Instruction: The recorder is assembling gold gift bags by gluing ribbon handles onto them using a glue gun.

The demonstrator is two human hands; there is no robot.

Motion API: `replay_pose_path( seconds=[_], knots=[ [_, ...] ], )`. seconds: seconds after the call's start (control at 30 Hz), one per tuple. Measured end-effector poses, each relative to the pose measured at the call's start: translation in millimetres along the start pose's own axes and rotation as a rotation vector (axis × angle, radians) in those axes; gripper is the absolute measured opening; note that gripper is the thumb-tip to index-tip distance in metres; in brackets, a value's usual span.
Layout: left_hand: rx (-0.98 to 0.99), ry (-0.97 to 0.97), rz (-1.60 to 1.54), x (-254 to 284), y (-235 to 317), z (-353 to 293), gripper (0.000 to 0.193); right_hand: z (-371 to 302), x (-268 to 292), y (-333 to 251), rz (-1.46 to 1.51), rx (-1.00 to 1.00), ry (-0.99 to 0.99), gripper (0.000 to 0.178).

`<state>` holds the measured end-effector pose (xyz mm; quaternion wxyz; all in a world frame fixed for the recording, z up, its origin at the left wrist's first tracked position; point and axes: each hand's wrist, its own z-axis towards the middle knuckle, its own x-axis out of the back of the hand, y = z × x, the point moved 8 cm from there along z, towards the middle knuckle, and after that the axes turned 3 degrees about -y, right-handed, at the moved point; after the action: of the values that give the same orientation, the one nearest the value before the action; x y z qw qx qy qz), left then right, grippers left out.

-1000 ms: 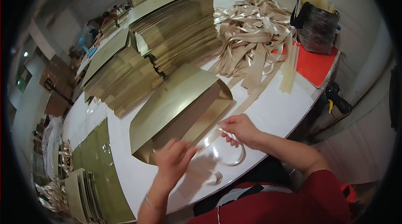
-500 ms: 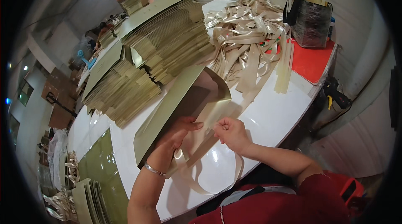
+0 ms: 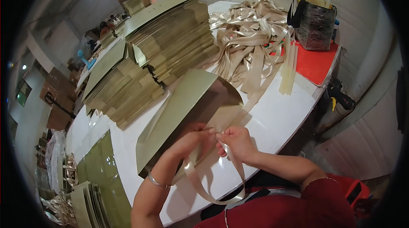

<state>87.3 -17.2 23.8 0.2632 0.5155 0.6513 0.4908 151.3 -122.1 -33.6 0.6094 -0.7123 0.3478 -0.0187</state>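
Observation:
A flat olive-gold paper bag (image 3: 177,108) lies tilted on the table before me, its open side gaping toward my right. My left hand (image 3: 194,140) reaches into that opening, thumb and fingers pinched at a satin ribbon. Fingertip to fingertip with it, my right hand (image 3: 238,143) is closed on the same beige ribbon (image 3: 198,185), which hangs in a loop toward the table's near edge. Part of the ribbon and my left fingertips are hidden by the bag and my hands.
Tall stacks of folded olive-gold bags (image 3: 170,36) stand behind. A heap of beige ribbons (image 3: 255,36) lies back right, near translucent glue sticks (image 3: 289,70), a red sheet (image 3: 313,62) and a dark bin (image 3: 315,25). A black glue gun (image 3: 341,96) hangs beyond the right edge.
My hands have come together at the ribbon, my left thumb closing in toward my right fingertips. The ribbon loop has been drawn up into my right hand, and the bag has shifted slightly.

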Motion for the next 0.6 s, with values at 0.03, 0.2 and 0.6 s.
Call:
replay_pose_path(
  seconds=[0.03, 0.2, 0.6],
  knots=[
    [0.062, -0.021, 0.079, 0.3, -6.9, 0.5, 0.024, -1.8, -1.3, 0.1, -0.003, -0.003, -0.002, 0.022],
    [0.052, 0.038, 0.098, 6.4, -25.5, 10.6, 0.025, -7.5, -5.6, 4.4, -0.004, -0.001, -0.031, 0.024],
    [-0.681, 0.367, 1.234, -11.1, 21.9, -42.2, 0.076, -0.3, -17.7, -17.8, -0.283, -0.149, -0.258, 0.027]
  ],
)
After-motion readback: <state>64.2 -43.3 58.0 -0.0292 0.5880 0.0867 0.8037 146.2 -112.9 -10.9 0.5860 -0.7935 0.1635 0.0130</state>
